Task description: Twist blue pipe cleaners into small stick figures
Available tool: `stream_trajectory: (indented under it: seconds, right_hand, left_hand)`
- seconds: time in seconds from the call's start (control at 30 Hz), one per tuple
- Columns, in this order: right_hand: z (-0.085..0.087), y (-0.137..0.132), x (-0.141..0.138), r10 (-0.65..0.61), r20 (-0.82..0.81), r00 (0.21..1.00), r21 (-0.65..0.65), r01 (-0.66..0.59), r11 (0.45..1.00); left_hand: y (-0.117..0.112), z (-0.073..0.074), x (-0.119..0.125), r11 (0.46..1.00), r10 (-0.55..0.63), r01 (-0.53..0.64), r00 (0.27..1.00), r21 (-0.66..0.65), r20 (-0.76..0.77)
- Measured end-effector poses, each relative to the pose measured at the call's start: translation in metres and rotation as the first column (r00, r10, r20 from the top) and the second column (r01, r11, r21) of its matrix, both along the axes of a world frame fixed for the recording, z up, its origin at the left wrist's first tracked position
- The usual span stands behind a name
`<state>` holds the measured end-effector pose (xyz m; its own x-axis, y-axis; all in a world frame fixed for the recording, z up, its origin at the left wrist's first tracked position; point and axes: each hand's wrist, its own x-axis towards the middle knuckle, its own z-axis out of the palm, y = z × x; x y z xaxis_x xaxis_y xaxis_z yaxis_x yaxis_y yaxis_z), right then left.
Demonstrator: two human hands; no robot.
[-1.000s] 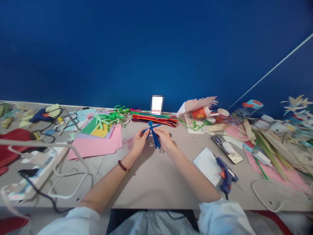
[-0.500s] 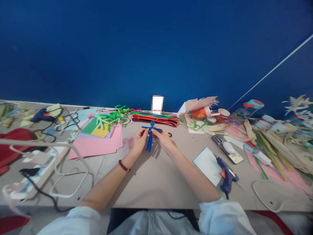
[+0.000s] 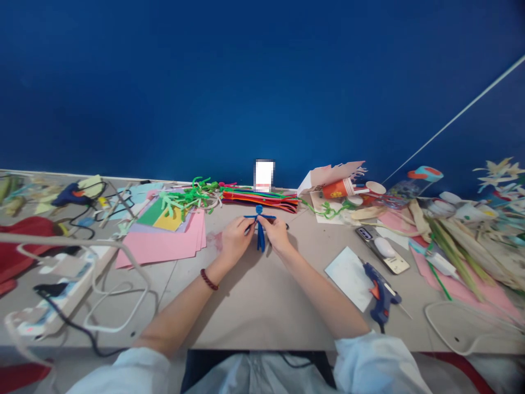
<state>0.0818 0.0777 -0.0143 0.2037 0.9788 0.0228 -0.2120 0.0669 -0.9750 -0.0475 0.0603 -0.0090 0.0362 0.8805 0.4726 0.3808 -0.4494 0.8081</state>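
Note:
A small blue pipe-cleaner figure point(image 3: 261, 241) is held upright between my two hands, with a round coiled head, arms out to the sides and legs hanging down. My left hand point(image 3: 239, 234) pinches it at the chest and arm on the left. On the other side, my right hand point(image 3: 274, 232) grips the arm and chest, thumb toward the middle. The fingertips partly cover the figure's body. Just behind it lies a bundle of colored pipe cleaners point(image 3: 260, 200), mostly red at the front.
Left are pink paper sheets point(image 3: 162, 246), green twisted pipe cleaners point(image 3: 192, 194) and a white power strip point(image 3: 69, 290) with cables. Right are a blue glue gun point(image 3: 381, 298), a white square point(image 3: 348, 276), a phone point(image 3: 394, 261), paper cups point(image 3: 338, 189) and dried husks point(image 3: 471, 241).
The blue figure has shifted slightly right and turned more upright. My left hand has moved a little right with it, its fingers now closer in at the figure's arm.

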Motion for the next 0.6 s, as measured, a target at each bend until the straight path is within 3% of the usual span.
stream_trajectory:
  seconds: [0.13,0.3,0.47,0.53,0.6]
  right_hand:
    - [0.001,-0.002,0.004,-0.070,0.294,0.953,0.148,0.027,0.989]
    - [0.007,-0.007,0.009,-0.075,0.522,0.849,0.292,-0.096,0.952]
    - [0.003,-0.003,0.007,0.029,0.475,0.880,0.245,-0.164,0.956]
    - [-0.001,0.000,0.006,0.091,0.391,0.916,0.189,-0.176,0.966]
    - [-0.004,0.003,0.007,0.160,0.297,0.942,0.112,-0.200,0.973]
  left_hand:
    - [0.001,0.001,-0.004,0.995,0.003,0.015,0.983,0.099,-0.184]
    - [0.004,0.002,-0.006,0.982,0.034,0.004,0.980,0.189,-0.195]
    - [0.005,-0.001,-0.005,0.983,0.087,-0.074,0.994,0.165,-0.068]
    - [0.005,-0.001,-0.002,0.994,0.082,-0.087,0.994,0.070,0.072]
    - [0.007,-0.001,0.001,0.993,0.076,-0.051,0.963,-0.104,0.257]
